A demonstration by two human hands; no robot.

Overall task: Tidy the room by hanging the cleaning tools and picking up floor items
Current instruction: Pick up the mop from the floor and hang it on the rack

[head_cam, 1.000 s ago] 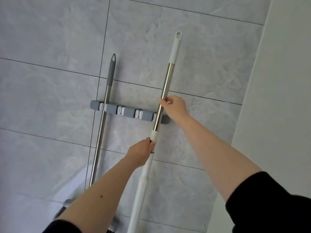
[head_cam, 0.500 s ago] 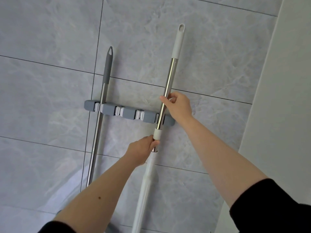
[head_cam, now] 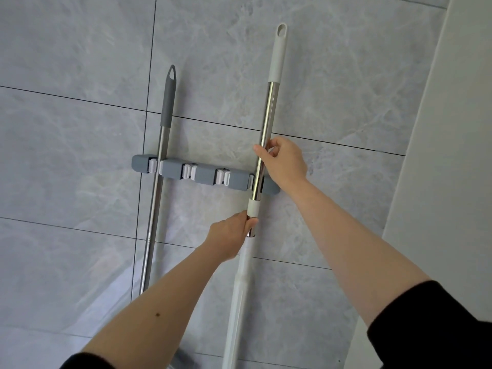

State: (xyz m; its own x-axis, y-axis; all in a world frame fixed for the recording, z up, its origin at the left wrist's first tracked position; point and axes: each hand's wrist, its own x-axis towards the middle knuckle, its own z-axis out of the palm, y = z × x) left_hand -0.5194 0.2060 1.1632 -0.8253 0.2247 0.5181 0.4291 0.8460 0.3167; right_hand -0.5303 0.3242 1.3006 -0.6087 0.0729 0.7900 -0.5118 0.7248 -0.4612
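Alignment of pole to clip is what our next move turns on. We hold the white-capped mop handle (head_cam: 266,134) nearly upright at centre frame, its long axis running from the hanging loop at upper centre down to the lower edge, leaning slightly left at the bottom. It crosses the rightmost slot of the grey wall rack (head_cam: 205,175), and we judge it to be at or in that clip, though we cannot tell whether it is fully seated.

Our right hand (head_cam: 286,162) is closed round the steel section just above the rack and is the nearer to the clip. Our left hand (head_cam: 229,238) pinches the pole just below the white collar.

The grey-capped handle (head_cam: 159,166) already sits in the leftmost slot. We can read no brand, label or writing anywhere.
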